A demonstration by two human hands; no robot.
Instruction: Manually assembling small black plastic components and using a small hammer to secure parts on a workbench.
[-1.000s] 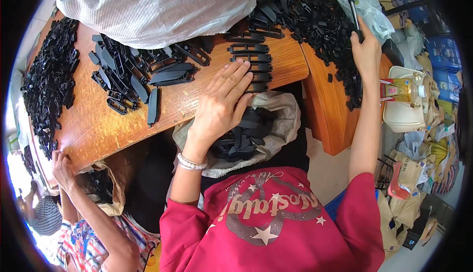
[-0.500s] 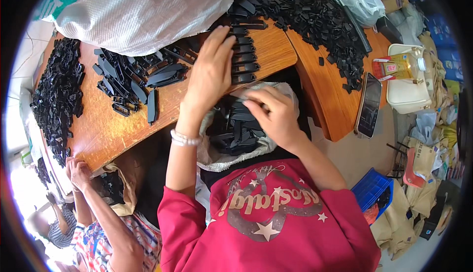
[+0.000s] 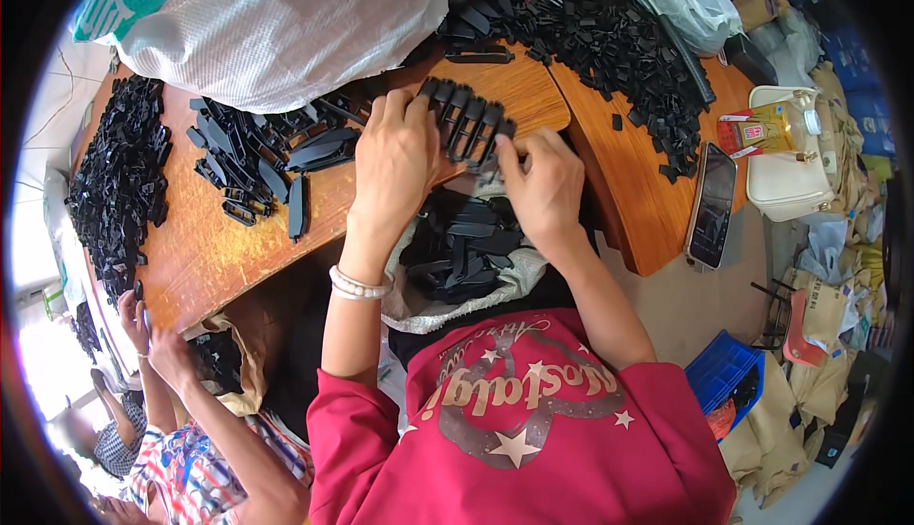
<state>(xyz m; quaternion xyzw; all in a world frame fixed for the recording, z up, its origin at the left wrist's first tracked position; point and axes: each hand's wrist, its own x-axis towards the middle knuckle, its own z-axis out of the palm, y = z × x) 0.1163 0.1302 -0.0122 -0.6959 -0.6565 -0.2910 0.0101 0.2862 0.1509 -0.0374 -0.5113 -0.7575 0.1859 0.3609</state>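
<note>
Between my hands, at the table edge, is a tight row of black slotted plastic pieces (image 3: 466, 118), tilted with its hollow sides showing. My left hand (image 3: 395, 149) is closed round the row's left end. The right end is pinched by the thumb and fingers of my right hand (image 3: 545, 187). Just below, in my lap, an open white woven sack (image 3: 514, 282) holds a heap of similar long black pieces (image 3: 462, 244). More long black pieces (image 3: 319, 147) lie on the wooden table (image 3: 205, 254) to the left, and one single piece (image 3: 464, 53) lies beyond the row.
A large white sack (image 3: 286, 30) covers the table's far side. Small black parts (image 3: 609, 39) are heaped far right, others (image 3: 119, 163) far left. A phone (image 3: 711, 206), a drink bottle (image 3: 771, 128) and a white bag (image 3: 785, 182) are at right. A co-worker's hands (image 3: 162, 344) work at lower left.
The row of black pieces has come off the tabletop and been turned over. My right hand has moved from above the lap sack up to the row's right end.
</note>
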